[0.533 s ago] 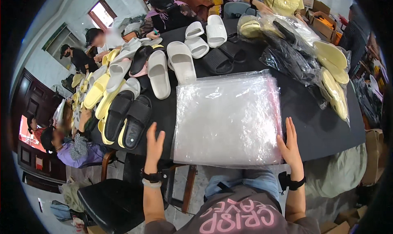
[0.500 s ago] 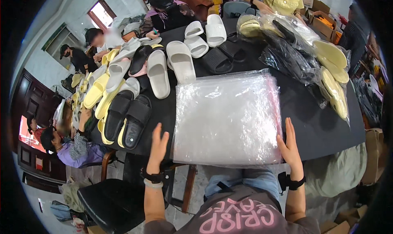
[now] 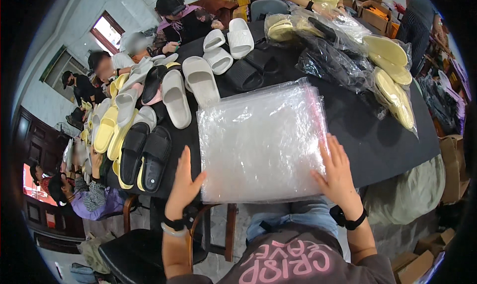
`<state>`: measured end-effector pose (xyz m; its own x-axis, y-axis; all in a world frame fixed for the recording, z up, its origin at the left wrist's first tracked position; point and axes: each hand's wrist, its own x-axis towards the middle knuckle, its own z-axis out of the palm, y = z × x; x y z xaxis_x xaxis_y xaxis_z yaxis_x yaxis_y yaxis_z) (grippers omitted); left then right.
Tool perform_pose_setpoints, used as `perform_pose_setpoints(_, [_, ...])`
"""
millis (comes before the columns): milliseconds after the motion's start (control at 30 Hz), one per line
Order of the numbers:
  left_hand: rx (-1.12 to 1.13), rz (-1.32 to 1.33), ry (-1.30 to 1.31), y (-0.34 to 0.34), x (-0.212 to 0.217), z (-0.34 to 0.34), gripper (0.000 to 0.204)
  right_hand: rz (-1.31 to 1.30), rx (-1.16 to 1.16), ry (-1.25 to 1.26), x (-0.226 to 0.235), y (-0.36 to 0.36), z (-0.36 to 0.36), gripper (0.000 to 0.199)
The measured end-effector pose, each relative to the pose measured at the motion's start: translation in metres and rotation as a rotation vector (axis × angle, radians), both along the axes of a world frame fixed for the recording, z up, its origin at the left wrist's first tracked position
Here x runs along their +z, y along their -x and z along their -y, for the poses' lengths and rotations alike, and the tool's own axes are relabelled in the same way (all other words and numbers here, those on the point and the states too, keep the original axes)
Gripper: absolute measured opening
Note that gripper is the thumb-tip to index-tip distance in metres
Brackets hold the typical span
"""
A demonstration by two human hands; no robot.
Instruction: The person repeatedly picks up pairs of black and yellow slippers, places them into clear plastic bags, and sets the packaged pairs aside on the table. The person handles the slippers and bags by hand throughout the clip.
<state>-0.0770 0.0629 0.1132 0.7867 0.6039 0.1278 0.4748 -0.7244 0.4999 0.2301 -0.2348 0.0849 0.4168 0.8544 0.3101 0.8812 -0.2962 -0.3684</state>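
Observation:
A stack of clear plastic bags (image 3: 258, 145) lies in front of me, reaching to the near edge of the black table (image 3: 367, 150). My right hand (image 3: 335, 169) rests with spread fingers on the stack's right side. At its left edge is my left hand (image 3: 184, 179), fingers extended and thumb toward the bags; whether it touches them I cannot tell. Neither hand grips anything. Left of the stack stands a pair of black slide sandals (image 3: 144, 157). Grey slides (image 3: 201, 80) lie just beyond the stack's far left corner.
Yellow slides (image 3: 107, 127) and more footwear crowd the table's left side. Bagged yellow slippers (image 3: 392, 95) and bagged black ones (image 3: 333, 60) lie at the far right. Several people sit or stand around the table. A black chair (image 3: 134, 254) is at lower left, cardboard boxes (image 3: 415, 266) at lower right.
My right hand has moved from the stack's right edge onto its top. My left hand stays beside the left edge, thumb now nearer the bags. The whole view has shifted and tilted slightly.

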Motion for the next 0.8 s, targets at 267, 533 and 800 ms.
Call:
perform_pose_setpoints(267, [-0.253,-0.177,-0.355,-0.092,-0.011,-0.072,0.061,0.048,0.133,0.088,-0.036,0.016,-0.035,0.068])
perform_pose_setpoints(533, [0.024,-0.494,-0.153,-0.111,-0.075,-0.112,0.075,0.007,0.116,0.038,-0.058,0.014,-0.037,0.068])
perform_pose_setpoints(800, [-0.135,-0.204,-0.382,-0.072,-0.042,-0.050,0.073,0.031,0.083,0.115,-0.064,0.014,-0.036,0.072])
